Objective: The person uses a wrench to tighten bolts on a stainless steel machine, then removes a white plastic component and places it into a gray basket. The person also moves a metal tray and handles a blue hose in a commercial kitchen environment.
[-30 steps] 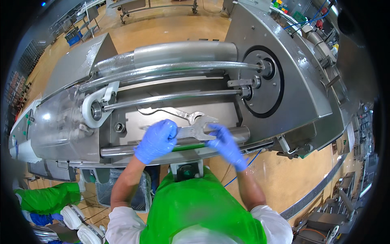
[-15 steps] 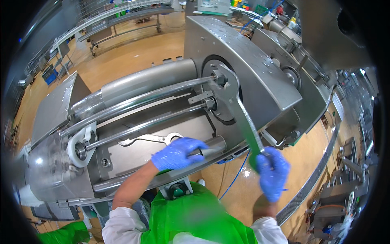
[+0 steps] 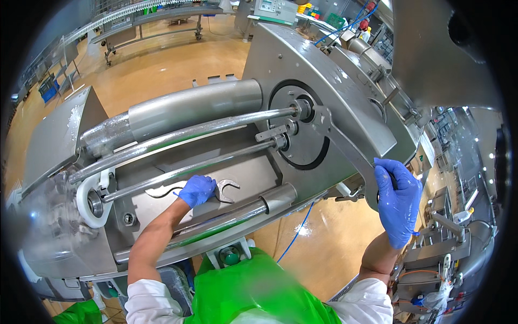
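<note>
My left hand (image 3: 197, 190), in a blue glove, is closed around the middle of an open-ended wrench (image 3: 220, 190) down in the steel trough (image 3: 253, 175). The wrench's forked jaw sticks out to the right of my fingers. My right hand (image 3: 399, 202), also gloved in blue, grips the lower end of a larger wrench (image 3: 349, 148), held slanting up to the left. Its head is beside the hex nut (image 3: 305, 109) on the upper steel rod (image 3: 205, 131); whether they touch I cannot tell. A thinner lower rod (image 3: 189, 171) ends at the same round plate (image 3: 307, 144).
A steel housing (image 3: 334, 92) rises at the right of the trough. A thick roller (image 3: 199, 105) lies behind the rods, and a white ring bracket (image 3: 86, 210) holds their left side. A blue hose (image 3: 297, 232) runs over the tan floor. Steel machinery (image 3: 448, 243) stands far right.
My left hand has moved left and down into the trough onto the smaller wrench. My right hand has shifted right and up, drawing the larger wrench's head rightward from in front of the nut.
</note>
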